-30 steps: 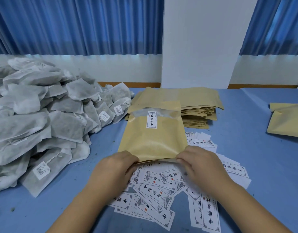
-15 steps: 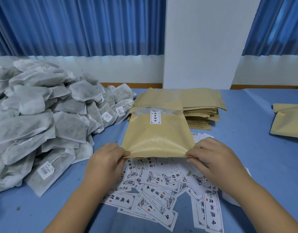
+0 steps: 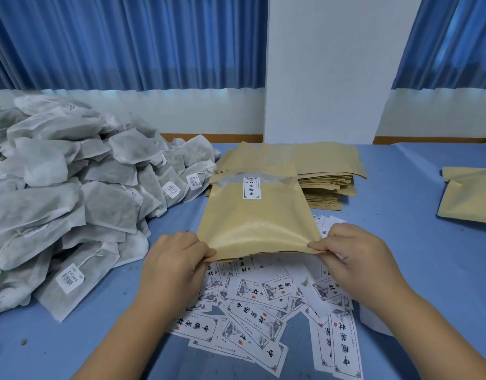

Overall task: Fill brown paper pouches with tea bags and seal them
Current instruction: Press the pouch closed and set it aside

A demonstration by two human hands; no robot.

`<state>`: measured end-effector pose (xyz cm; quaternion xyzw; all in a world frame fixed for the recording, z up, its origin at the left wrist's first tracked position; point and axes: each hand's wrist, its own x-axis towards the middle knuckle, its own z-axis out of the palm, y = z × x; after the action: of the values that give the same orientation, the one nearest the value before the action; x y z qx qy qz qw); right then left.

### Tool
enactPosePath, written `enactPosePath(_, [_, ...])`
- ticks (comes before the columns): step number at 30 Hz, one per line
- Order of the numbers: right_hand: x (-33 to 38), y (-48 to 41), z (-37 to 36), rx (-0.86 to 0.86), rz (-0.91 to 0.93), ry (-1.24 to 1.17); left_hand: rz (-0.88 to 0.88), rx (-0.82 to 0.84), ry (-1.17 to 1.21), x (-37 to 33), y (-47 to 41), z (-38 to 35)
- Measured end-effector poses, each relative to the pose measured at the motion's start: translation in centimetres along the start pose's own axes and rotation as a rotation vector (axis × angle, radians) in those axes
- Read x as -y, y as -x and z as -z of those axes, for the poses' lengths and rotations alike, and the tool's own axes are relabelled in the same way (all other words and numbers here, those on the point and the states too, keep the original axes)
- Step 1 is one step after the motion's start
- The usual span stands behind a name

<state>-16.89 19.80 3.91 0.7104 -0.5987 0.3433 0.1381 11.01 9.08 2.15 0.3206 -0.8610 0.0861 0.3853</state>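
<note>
Blue-covered table point(image 3: 401, 242), backed by blue curtains point(image 3: 126, 42) and a white wall, was recorded as the work surface. Landmark taken: heap of tea bags point(image 3: 71, 201), piled at its left.

Item: brown paper pouch point(image 3: 258, 223), held just right of the heap, its near end raised over scattered printed labels point(image 3: 263, 311). Its long axis was laid away from the person. The near short edge was pointed at the person. The far end, with a clear strip and a small white label point(image 3: 251, 187), was pointed toward the wall. That label was seen upside down, so the near edge was judged to be the mouth.

Left hand point(image 3: 176, 259): pinched on the near left corner. Right hand point(image 3: 357, 256): pinched on the near right corner.

Step judged: the mouth being parted for filling. This would be done well if the two layers were rubbed apart at each corner and the corners eased inward, so that the mouth was bowed open without the paper being creased.

Also noted: stack of flat pouches point(image 3: 327, 185), right of the heap and beyond the held pouch. One further pouch point(image 3: 469, 198) was noted far right of the heap.
</note>
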Motion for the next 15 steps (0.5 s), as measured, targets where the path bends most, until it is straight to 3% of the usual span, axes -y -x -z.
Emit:
enactPosePath(7, [0.5, -0.4, -0.1, 0.073, 0.062, 0.1, 0.031, 0.09, -0.08, -1.4, -0.6, 0.4])
enactPosePath(15, [0.6, -0.3, -0.4, -0.06, 0.078, 0.108, -0.052, 0.157, -0.109, -4.4, -3.7, -0.8])
